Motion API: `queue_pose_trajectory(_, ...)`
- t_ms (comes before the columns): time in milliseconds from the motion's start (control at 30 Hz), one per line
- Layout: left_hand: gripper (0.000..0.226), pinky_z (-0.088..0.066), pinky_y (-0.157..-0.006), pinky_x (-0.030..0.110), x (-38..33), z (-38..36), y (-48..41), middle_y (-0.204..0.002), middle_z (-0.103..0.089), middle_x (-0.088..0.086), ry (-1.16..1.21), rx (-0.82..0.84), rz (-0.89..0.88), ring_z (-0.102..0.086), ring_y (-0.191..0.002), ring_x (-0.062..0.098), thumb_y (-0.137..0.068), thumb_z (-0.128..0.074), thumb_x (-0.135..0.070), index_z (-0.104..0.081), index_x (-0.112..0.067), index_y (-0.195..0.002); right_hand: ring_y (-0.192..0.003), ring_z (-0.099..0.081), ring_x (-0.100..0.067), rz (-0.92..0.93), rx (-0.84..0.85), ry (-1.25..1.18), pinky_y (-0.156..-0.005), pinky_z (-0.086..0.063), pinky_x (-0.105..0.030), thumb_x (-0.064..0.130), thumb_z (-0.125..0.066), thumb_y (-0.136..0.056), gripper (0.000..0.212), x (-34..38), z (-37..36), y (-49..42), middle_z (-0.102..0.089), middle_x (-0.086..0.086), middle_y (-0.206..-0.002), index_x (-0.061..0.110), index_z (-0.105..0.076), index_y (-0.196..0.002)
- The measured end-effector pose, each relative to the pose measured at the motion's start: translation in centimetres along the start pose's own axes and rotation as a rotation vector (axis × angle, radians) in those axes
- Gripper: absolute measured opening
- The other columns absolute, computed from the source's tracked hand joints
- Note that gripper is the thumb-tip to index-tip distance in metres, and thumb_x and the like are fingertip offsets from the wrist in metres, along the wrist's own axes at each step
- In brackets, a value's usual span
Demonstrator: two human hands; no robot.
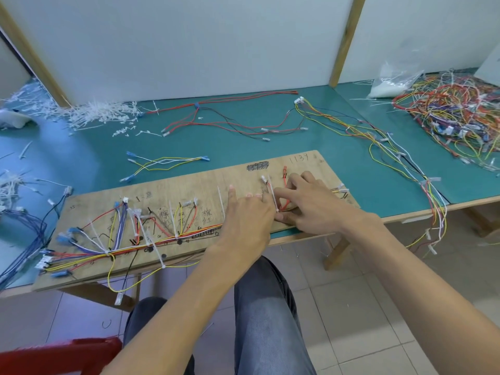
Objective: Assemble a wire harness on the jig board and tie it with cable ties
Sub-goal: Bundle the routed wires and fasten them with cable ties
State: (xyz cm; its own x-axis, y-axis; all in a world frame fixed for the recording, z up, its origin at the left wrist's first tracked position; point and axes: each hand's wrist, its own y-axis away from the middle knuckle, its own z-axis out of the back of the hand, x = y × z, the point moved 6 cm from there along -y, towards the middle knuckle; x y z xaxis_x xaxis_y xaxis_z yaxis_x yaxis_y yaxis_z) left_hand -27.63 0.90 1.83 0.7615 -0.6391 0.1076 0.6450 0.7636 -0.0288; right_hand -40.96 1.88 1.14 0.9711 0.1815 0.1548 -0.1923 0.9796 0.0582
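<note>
White partition panels stand behind a green tabletop (351, 125). A plastic bag (392, 79) lies at the far right with white ties in it, beside a tangled heap of harnesses (454, 109). Cut tie ends (89, 115) litter the far left. Loose wire sets lie across the middle. The wooden jig board (189, 185) sits at the near edge, jutting over it, with the harness (130, 239) strung along its front, branches fanning up to blue and white connectors, several white ties already round it. The left hand (243, 220) lies on the board, forefinger stretched out, fingers loosely spread and holding nothing I can make out. The right hand (308, 204) is just beside it, fingers pinched on a white tie (273, 196) looped at red wires near the board's right end.
</note>
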Motion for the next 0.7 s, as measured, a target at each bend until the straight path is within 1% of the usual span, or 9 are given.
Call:
queue_pose_trajectory(67,0.036,-0.024,-0.121,0.063,0.1,-0.1,0.0,-0.113,-0.069,0.007,0.018,-0.021,0.009,-0.066,-0.108,0.029,-0.096,-0.059,-0.021,-0.053,-0.011,-0.13,-0.1,-0.035,-0.024,0.012,0.068,-0.053,-0.087,-0.039,-0.042,0.064,-0.055,-0.096,0.026,-0.1,0.2,-0.4,-0.039,0.0,-0.104,0.041,-0.051,-0.108)
queue_pose_trajectory(167,0.047,-0.023,-0.121,0.064,0.1,-0.5,-0.1,-0.119,-0.068,0.006,0.019,-0.007,-0.004,-0.063,-0.114,0.029,-0.093,-0.061,-0.016,-0.051,-0.01,-0.138,-0.097,-0.037,-0.023,0.043,0.136,-0.087,-0.091,-0.04,-0.042,0.06,-0.063,-0.095,0.027,0.1,0.6,-1.2,-0.045,-0.002,-0.103,0.037,-0.056,-0.106)
queue_pose_trajectory(233,0.051,-0.022,-0.122,0.065,0.0,-0.6,0.0,-0.122,-0.067,0.008,0.023,-0.021,-0.008,-0.062,-0.116,0.03,-0.093,-0.062,-0.016,-0.049,-0.01,-0.141,-0.096,-0.04,-0.022,0.074,0.106,-0.105,-0.091,-0.038,-0.039,0.055,-0.069,-0.094,0.024,0.5,0.9,-1.4,-0.049,-0.002,-0.102,0.036,-0.056,-0.1)
queue_pose_trajectory(333,0.051,-0.021,-0.122,0.065,-0.2,-0.7,0.2,-0.122,-0.067,0.011,0.022,-0.055,-0.015,-0.062,-0.117,0.033,-0.093,-0.059,-0.018,-0.046,-0.01,-0.142,-0.086,-0.042,-0.009,0.105,0.03,-0.161,-0.086,-0.029,-0.033,0.044,-0.076,-0.092,0.027,0.8,0.9,-1.4,-0.056,0.005,-0.087,0.034,-0.051,-0.09)
queue_pose_trajectory(400,0.045,-0.021,-0.123,0.063,-0.2,-0.7,0.3,-0.119,-0.068,0.011,0.029,-0.083,-0.026,-0.063,-0.115,0.033,-0.094,-0.058,-0.018,-0.046,-0.012,-0.137,-0.083,-0.044,-0.013,0.1,0.057,-0.148,-0.091,-0.034,-0.036,0.037,-0.074,-0.093,0.024,0.9,0.8,-1.8,-0.056,0.005,-0.081,0.029,-0.051,-0.092)
queue_pose_trajectory(467,0.044,-0.022,-0.122,0.062,0.2,-0.5,0.1,-0.115,-0.07,0.009,0.047,-0.092,-0.029,-0.065,-0.111,0.033,-0.093,-0.058,-0.017,-0.045,-0.013,-0.134,-0.08,-0.046,-0.022,0.124,0.089,-0.151,-0.093,-0.04,-0.042,0.033,-0.076,-0.091,0.03,1.4,1.3,-2.3,-0.053,0.006,-0.077,0.035,-0.046,-0.09)
queue_pose_trajectory(533,0.039,-0.025,-0.12,0.061,0.6,-0.2,0.0,-0.109,-0.07,0.007,0.068,-0.103,-0.035,-0.067,-0.105,0.032,-0.091,-0.057,-0.015,-0.048,-0.014,-0.129,-0.076,-0.046,-0.023,0.145,0.075,-0.177,-0.084,-0.045,-0.042,0.038,-0.083,-0.087,0.039,1.6,2.0,-2.7,-0.05,0.01,-0.072,0.038,-0.044,-0.085)
queue_pose_trajectory(600,0.032,-0.031,-0.118,0.059,1.0,0.0,0.2,-0.1,-0.071,0.006,0.093,-0.132,-0.032,-0.069,-0.097,0.031,-0.09,-0.061,-0.016,-0.053,-0.015,-0.121,-0.074,-0.048,-0.022,0.112,0.047,-0.194,-0.078,-0.048,-0.044,0.045,-0.086,-0.083,0.041,1.2,2.1,-2.7,-0.053,0.008,-0.072,0.033,-0.046,-0.084)
queue_pose_trajectory(700,0.025,-0.038,-0.115,0.056,0.9,0.1,0.5,-0.09,-0.07,0.005,0.109,-0.17,-0.036,-0.07,-0.086,0.031,-0.091,-0.063,-0.018,-0.055,-0.015,-0.114,-0.079,-0.049,-0.015,0.031,-0.011,-0.259,-0.071,-0.043,-0.037,0.052,-0.089,-0.076,0.047,0.2,1.5,-2.3,-0.058,0.01,-0.077,0.037,-0.045,-0.079)
